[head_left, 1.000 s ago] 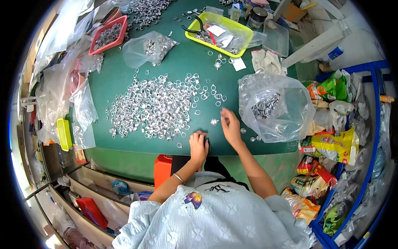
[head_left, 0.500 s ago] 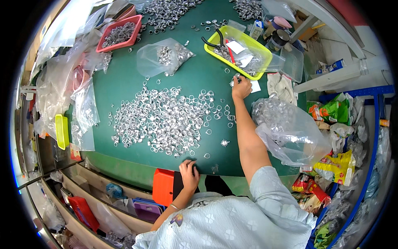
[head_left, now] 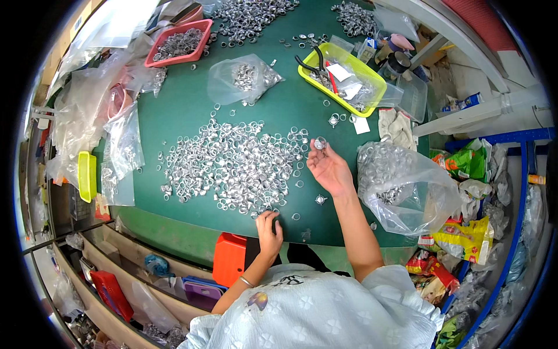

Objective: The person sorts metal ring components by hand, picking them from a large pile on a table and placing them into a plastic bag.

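Note:
Between the thumb and fingertips of my right hand is a small silver metal ring, held up over the table with the palm turned upward. My left hand rests at the table's near edge, fingers a little bent and apart, holding nothing I can see. Its fingertips are beside the near side of a wide pile of silver rings spread on the green table. A single ring-shaped piece lies below my right hand. Another round piece lies farther off, near a white paper.
A yellow-green basket holds pliers and papers. To the right are a clear bag of rings and white gloves. A pink basket, a smaller bag of rings and more ring piles stand farther back.
My right hand has come back from beside the yellow-green basket toward me and turned palm up, with a ring in its fingertips. My left hand has shifted slightly, its fingers straighter.

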{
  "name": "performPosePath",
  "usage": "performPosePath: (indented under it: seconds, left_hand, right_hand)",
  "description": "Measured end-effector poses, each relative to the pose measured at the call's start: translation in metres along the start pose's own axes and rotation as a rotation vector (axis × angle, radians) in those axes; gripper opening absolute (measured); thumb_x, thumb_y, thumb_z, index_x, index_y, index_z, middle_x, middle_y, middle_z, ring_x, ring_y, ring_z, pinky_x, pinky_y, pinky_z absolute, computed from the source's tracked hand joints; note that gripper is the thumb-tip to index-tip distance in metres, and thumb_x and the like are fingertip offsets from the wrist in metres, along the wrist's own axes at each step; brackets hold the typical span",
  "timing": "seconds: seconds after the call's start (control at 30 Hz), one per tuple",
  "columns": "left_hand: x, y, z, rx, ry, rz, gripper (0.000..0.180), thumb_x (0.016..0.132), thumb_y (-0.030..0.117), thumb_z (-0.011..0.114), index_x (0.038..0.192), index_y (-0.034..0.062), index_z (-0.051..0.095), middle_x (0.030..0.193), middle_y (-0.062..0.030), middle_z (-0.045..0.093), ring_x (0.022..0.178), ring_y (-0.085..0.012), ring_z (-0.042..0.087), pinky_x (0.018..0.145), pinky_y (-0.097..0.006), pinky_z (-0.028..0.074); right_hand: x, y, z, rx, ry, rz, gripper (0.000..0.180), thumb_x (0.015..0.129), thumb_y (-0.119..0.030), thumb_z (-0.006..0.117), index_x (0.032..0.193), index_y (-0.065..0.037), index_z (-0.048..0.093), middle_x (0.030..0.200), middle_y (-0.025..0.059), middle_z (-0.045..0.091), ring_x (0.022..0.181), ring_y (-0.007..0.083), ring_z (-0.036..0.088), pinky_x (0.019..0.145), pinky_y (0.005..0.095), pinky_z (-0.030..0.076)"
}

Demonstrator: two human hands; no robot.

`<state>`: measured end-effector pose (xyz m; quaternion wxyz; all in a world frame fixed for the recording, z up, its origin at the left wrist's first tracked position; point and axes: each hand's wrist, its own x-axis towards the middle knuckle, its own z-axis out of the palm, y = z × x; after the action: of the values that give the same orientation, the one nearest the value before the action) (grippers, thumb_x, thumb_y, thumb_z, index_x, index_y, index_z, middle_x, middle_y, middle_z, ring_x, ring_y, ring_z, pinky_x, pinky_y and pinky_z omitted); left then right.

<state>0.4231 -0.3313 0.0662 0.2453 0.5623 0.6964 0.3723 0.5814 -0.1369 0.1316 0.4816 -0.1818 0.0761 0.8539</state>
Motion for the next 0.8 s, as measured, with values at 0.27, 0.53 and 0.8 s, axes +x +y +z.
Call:
performPosePath:
  seconds: [0.27, 0.53, 0.8]
  left_hand:
    - [0.105, 0.098, -0.033, -0.452, 0.067, 0.070, 0.040, 0.072, -0.007, 0.063, 0.110, 0.0027, 0.055, 0.092, -0.0085, 0.056, 0.080, -0.0161, 0.054, 0.065, -0.025, 0.043]
    - [0.088, 0.099, -0.037, -0.413, -0.116, 0.061, 0.035, 0.075, -0.002, 0.064, 0.108, 0.0048, 0.057, 0.091, -0.0077, 0.056, 0.080, -0.0154, 0.054, 0.066, -0.025, 0.044]
    - [0.029, 0.093, -0.010, -0.510, -0.410, -0.198, 0.058, 0.078, 0.006, 0.064, 0.128, 0.0014, 0.034, 0.106, -0.0092, 0.051, 0.089, -0.0132, 0.053, 0.070, -0.027, 0.046]
  right_hand:
    - [-0.039, 0.028, 0.011, -0.203, 0.029, 0.124, 0.013, 0.090, -0.017, 0.051, 0.095, -0.007, 0.056, 0.099, 0.0086, 0.060, 0.087, 0.0179, 0.055, 0.080, 0.0332, 0.045]
    - [-0.126, 0.023, 0.045, -1.161, 0.188, -0.968, 0.011, 0.082, 0.002, 0.059, 0.092, 0.003, 0.055, 0.101, 0.0123, 0.057, 0.089, 0.0172, 0.057, 0.079, 0.0268, 0.046]
    - [-0.210, -0.045, 0.040, -2.224, 1.033, -1.414, 0.041, 0.073, -0.014, 0.069, 0.109, -0.002, 0.053, 0.121, 0.0179, 0.044, 0.115, 0.0318, 0.038, 0.098, 0.0448, 0.026]
